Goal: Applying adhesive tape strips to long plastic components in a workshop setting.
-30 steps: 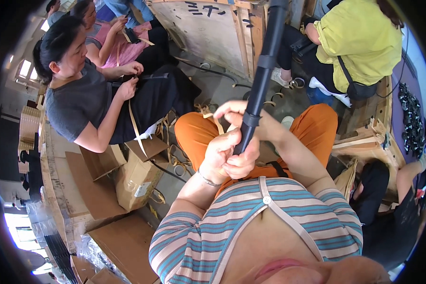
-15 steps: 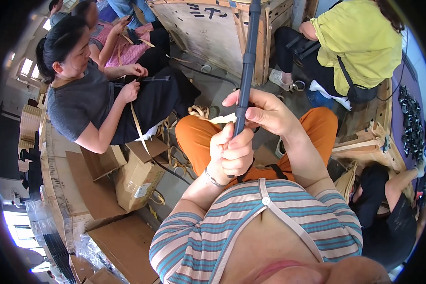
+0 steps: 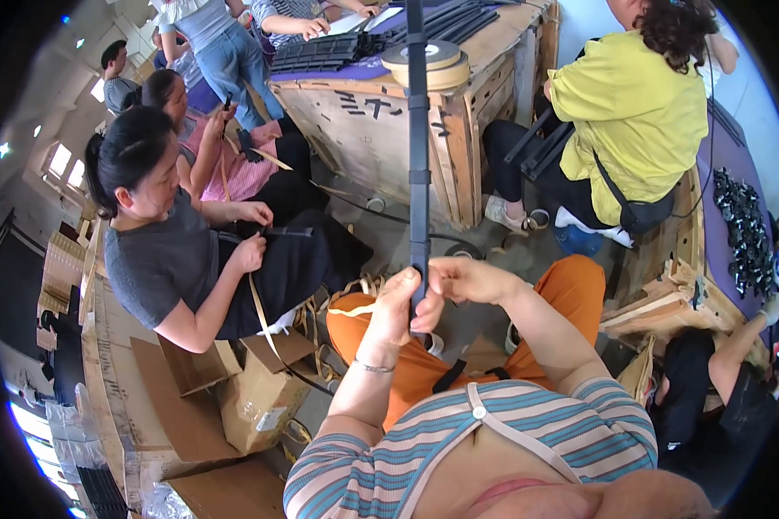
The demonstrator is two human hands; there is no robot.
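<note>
A long black bar point(image 3: 419, 138) with ring-like bands along it stands nearly upright in front of me. My left hand point(image 3: 398, 310) is wrapped round its lower end, the thumb lying along the bar. Against the bar's right side, my right hand point(image 3: 472, 281) has its fingers curled together, fingertips touching at the left hand's grip. Whatever the right fingers may pinch is hidden. A cream tape strip point(image 3: 352, 310) sticks out to the left of my left hand, over my orange trouser leg point(image 3: 348, 327).
On the left, a seated person point(image 3: 169, 259) handles a dark bar and tape. Below are open cardboard boxes point(image 3: 264, 398). Tape rolls point(image 3: 424, 73) lie on a wooden crate point(image 3: 363, 147) ahead. At right sits a person in yellow point(image 3: 636, 121), beside a bench of small black parts point(image 3: 740, 229).
The bar has come down and stands straighter, with both hands lower in the picture. My right hand has slid from above my left hand to beside it. The view has tilted up.
</note>
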